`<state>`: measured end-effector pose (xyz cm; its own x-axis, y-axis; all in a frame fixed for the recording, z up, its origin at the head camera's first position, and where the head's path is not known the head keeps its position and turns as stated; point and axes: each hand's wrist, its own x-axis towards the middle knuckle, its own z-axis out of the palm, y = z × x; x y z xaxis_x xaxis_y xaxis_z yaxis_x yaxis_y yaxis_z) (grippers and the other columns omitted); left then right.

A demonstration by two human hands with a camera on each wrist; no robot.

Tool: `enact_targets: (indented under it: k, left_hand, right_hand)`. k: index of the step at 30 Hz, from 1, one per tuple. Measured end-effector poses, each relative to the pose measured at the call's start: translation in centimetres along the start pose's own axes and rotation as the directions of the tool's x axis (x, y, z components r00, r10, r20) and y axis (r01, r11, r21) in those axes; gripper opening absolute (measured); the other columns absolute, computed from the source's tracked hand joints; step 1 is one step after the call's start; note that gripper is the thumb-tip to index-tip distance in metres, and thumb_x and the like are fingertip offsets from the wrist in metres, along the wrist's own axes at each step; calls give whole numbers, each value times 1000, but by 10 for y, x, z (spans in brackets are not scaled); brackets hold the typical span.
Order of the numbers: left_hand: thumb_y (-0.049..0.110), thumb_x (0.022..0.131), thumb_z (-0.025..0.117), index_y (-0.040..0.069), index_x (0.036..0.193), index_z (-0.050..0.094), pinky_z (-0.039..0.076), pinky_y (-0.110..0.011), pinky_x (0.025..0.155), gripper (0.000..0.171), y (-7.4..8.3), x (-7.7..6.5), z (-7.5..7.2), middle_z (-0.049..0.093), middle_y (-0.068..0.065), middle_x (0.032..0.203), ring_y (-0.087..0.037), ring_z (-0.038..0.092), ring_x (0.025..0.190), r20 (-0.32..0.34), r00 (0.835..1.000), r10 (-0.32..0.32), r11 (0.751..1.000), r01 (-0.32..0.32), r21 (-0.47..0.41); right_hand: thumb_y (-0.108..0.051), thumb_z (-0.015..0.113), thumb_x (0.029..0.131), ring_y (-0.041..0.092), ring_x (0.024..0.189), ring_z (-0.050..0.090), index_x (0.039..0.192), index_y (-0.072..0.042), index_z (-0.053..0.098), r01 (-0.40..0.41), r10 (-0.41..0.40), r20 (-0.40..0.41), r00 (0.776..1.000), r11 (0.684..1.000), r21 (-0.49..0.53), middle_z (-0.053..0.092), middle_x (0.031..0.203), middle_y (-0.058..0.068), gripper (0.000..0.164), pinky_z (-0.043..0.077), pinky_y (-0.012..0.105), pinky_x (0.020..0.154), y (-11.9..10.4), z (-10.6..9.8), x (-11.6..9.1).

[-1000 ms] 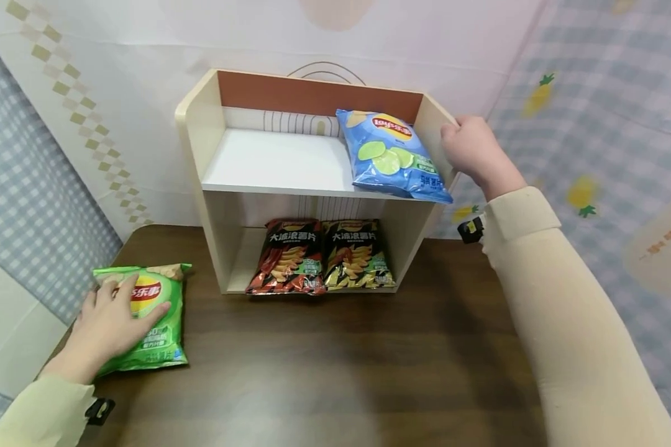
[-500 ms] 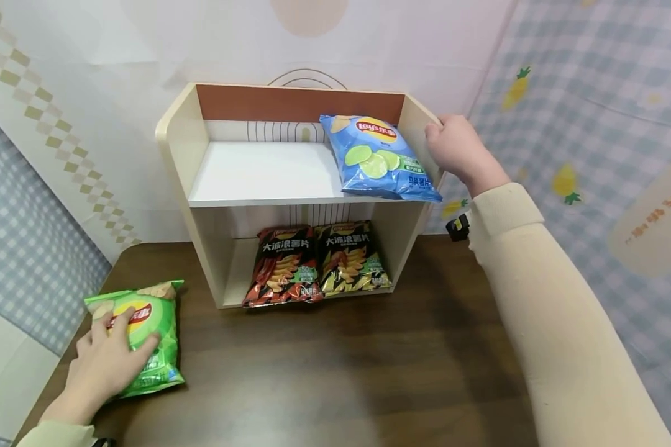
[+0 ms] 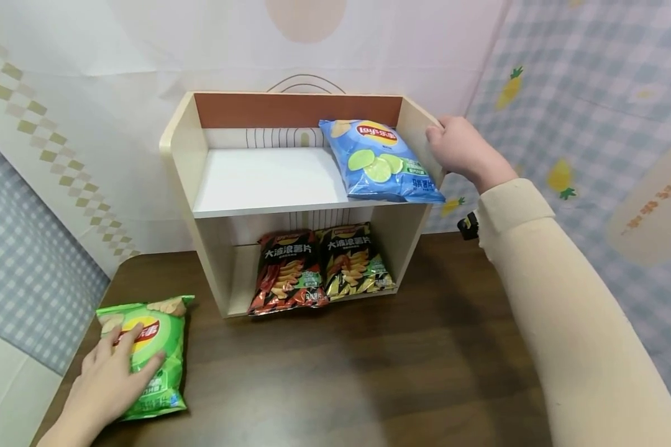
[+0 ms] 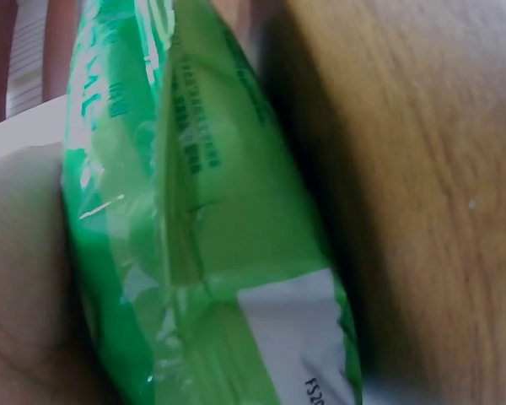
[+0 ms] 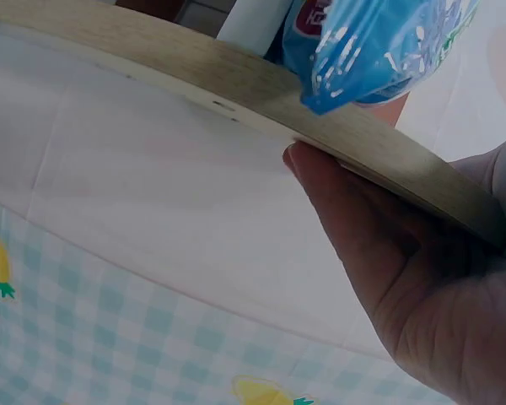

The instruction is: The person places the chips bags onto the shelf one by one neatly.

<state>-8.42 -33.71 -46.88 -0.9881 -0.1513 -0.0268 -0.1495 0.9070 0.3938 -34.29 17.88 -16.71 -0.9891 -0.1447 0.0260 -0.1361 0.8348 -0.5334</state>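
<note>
At the lower left in the head view, my left hand (image 3: 109,375) rests spread over a green bag of potato chips (image 3: 164,354) that lies on the table. The left wrist view has the green bag (image 4: 228,211) close up, against the palm. My right hand (image 3: 464,149) grips the upper right side panel of a two-tier shelf (image 3: 291,210). In the right wrist view, the fingers (image 5: 346,219) lie against the outer face of that panel. A blue chip bag (image 3: 377,164) leans on the upper tier beside this panel. Red-and-black (image 3: 287,273) and gold-and-black (image 3: 355,264) chip bags sit in the lower tier.
The shelf stands on a dark brown wooden table (image 3: 324,372) near its back edge. A white patterned cloth wall (image 3: 117,74) rises behind. Checked cloth with pineapples (image 3: 581,112) hangs close to the right arm.
The head view has shifted and tilted slightly, so shelf and green bag appear lower. My right hand keeps its grip on the side panel, and my left hand stays on the green bag.
</note>
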Motion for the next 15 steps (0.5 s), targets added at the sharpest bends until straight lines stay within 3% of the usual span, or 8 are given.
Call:
enact_targets:
  k: [5, 8, 10, 12, 15]
  left_hand:
    - [55, 97, 45, 1, 153, 15, 18, -82, 81, 83, -6, -10, 0, 2, -39, 149, -73, 12, 119, 13, 997, 79, 996, -78, -50]
    - [45, 99, 49, 1, 154, 10, 13, -81, 87, 81, -11, -14, -1, 2, -39, 150, -70, 11, 123, -25, 992, 126, 983, -128, -130]
    - [39, 98, 54, -1, 153, 8, 15, -79, 89, 82, -16, -16, -3, 7, -41, 148, -67, 13, 125, -73, 987, 142, 974, -153, -170]
    - [37, 96, 58, -3, 152, 3, 20, -79, 86, 88, -21, -17, -5, 11, -45, 143, -65, 16, 124, -100, 987, 124, 972, -141, -186]
    - [40, 94, 60, -12, 148, -2, 24, -79, 82, 98, -27, -17, -9, 14, -51, 135, -67, 18, 120, -83, 995, 61, 980, -76, -183]
  right_hand:
    - [-38, 23, 103, 31, 109, 50, 147, 1, 30, -2, 2, -4, 1000, 1000, 4, 46, 132, 20, 59, 49, 45, 86, -2, 2, 1]
    - [-38, 22, 103, 31, 108, 50, 146, 1, 31, -11, 11, -9, 1000, 1000, -7, 46, 132, 20, 58, 48, 46, 87, -2, 1, 0]
    - [-38, 22, 103, 31, 108, 50, 146, 0, 31, -14, 14, -9, 1000, 1000, -9, 46, 131, 20, 58, 48, 46, 87, -2, 1, 0]
    - [-38, 22, 103, 31, 109, 50, 147, 0, 30, -12, 12, -8, 1000, 1000, -2, 46, 131, 20, 59, 48, 46, 88, 0, 1, 0]
    - [-39, 21, 103, 31, 110, 50, 149, 0, 27, -11, 11, 0, 1000, 1000, 10, 46, 133, 21, 60, 47, 47, 89, 3, 1, 0]
